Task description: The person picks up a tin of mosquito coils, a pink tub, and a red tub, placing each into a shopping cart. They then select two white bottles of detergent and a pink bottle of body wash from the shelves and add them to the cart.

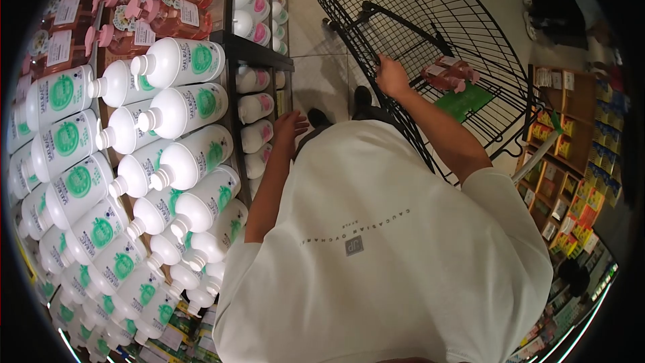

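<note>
My right hand [393, 77] is closed around the side rim of a black wire shopping cart [463, 7]. Inside the cart lie pinkish-red bottles with pink pump tops [447, 74], beside a green panel [467, 102]. My left hand [291, 128] hangs beside the shelf with its fingers loosely stretched and nothing in it. Nearest to that hand are white bottles with pink labels [256, 109] on a dark shelf. Further left stand many white bottles with green round labels [185, 111], close together in rows.
Pink pump bottles [181, 17] fill the display at the upper left. A dark shelf post [232, 47] stands between the displays. Wooden shelves [564, 114] with yellow and red packs are at the right. Another person's dark-clothed legs [561, 17] show at the upper right. Tiled floor [329, 74] lies ahead.
</note>
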{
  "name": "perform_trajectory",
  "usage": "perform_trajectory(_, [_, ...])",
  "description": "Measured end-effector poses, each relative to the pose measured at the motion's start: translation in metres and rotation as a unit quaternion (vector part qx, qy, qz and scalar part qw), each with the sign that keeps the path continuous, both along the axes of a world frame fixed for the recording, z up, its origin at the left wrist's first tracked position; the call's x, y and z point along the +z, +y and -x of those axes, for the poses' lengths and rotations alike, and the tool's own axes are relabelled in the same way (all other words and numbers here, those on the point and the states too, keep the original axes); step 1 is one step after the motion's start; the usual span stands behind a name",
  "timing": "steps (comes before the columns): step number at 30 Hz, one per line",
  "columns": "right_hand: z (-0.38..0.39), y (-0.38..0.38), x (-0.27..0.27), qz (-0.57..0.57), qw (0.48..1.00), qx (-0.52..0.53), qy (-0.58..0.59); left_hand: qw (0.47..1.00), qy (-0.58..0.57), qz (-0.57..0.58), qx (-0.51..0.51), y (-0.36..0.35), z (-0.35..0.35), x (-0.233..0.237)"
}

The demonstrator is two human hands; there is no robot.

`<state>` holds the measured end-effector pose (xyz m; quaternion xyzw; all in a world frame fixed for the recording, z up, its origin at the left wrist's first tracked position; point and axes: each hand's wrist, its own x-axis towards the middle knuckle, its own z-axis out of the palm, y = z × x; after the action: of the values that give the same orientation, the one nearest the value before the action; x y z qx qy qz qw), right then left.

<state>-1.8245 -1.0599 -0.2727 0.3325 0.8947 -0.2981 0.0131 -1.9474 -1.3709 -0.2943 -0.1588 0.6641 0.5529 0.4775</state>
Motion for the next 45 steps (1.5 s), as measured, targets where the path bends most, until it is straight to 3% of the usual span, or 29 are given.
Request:
perform_trajectory(12, [0.012, 0.009, 0.003, 0.016, 0.998, -0.018, -0.057, 0.998, 0.033, -0.046, 0.011, -0.006, 0.016, 0.009])
perform_trajectory(16, [0.011, 0.021, 0.000, -0.047, 0.995, -0.013, -0.081, 0.999, 0.032, -0.037, -0.011, -0.019, 0.024, -0.014])
perform_trajectory(18, [0.001, 0.010, 0.021, -0.138, 0.990, -0.017, -0.026, 0.999, 0.034, -0.039, -0.012, -0.030, 0.029, -0.020])
perform_trajectory(19, [-0.006, -0.001, 0.044, -0.137, 0.988, -0.030, -0.066, 0.999, 0.025, -0.038, -0.006, -0.037, 0.031, -0.029])
perform_trajectory(22, [-0.045, -0.012, 0.033, -0.082, 0.977, -0.110, -0.163, 0.999, 0.002, -0.031, -0.012, -0.050, 0.031, -0.036])
perform_trajectory(24, [-0.063, -0.017, 0.029, -0.069, 0.970, -0.160, -0.167, 1.000, -0.016, -0.014, 0.011, -0.052, 0.027, -0.047])
perform_trajectory(28, [-0.051, -0.018, 0.042, -0.093, 0.967, -0.178, -0.158, 0.998, -0.028, -0.005, -0.056, -0.059, 0.026, -0.066])
perform_trajectory(36, [-0.066, -0.003, 0.028, -0.083, 0.969, -0.193, -0.131, 0.992, 0.002, 0.047, -0.118, -0.029, 0.055, -0.086])
perform_trajectory(37, [-0.058, 0.015, 0.032, -0.087, 0.972, -0.175, -0.127, 0.993, -0.003, 0.050, -0.106, -0.015, 0.056, -0.077])
perform_trajectory(40, [-0.062, 0.029, 0.030, -0.078, 0.976, -0.171, -0.107, 0.970, 0.074, 0.104, -0.208, 0.008, 0.064, -0.047])
perform_trajectory(45, [-0.057, 0.065, 0.032, -0.072, 0.979, -0.161, -0.106, 0.982, 0.077, 0.113, -0.127, 0.041, 0.085, -0.042])
